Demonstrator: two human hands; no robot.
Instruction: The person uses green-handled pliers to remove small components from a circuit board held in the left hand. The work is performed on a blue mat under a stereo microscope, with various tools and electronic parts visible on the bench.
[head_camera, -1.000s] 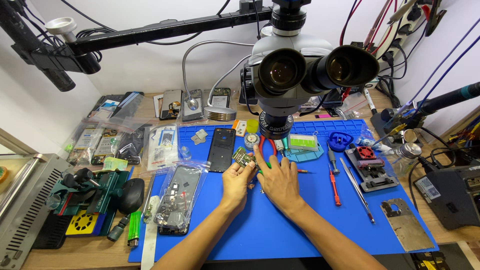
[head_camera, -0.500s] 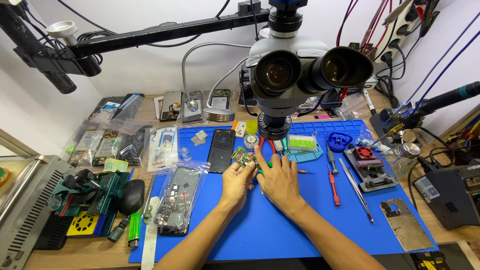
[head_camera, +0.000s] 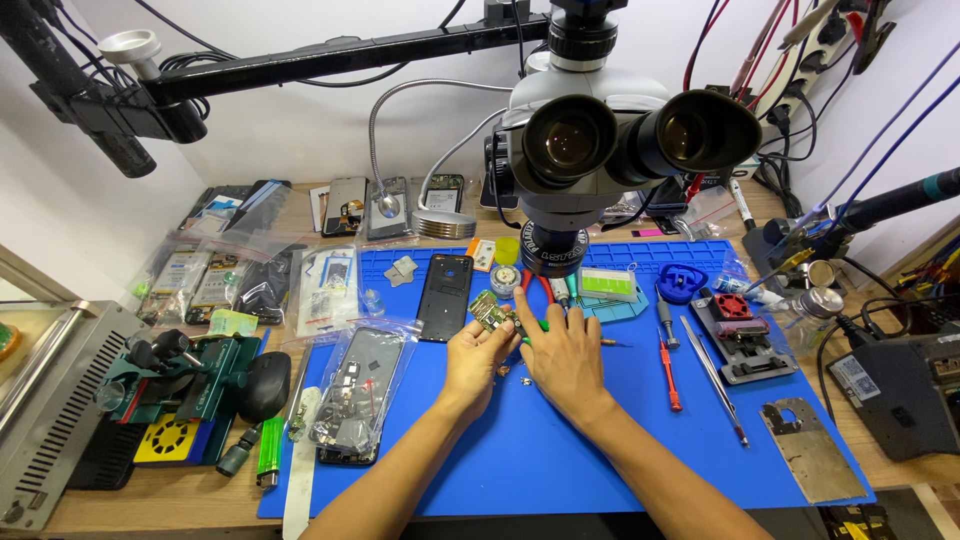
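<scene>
Half-hidden circuit board (under fingertips)

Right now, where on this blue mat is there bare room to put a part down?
Bare blue mat lies right of the right hand up to the red screwdriver. Crowded: around the circuit board under the microscope.
</scene>
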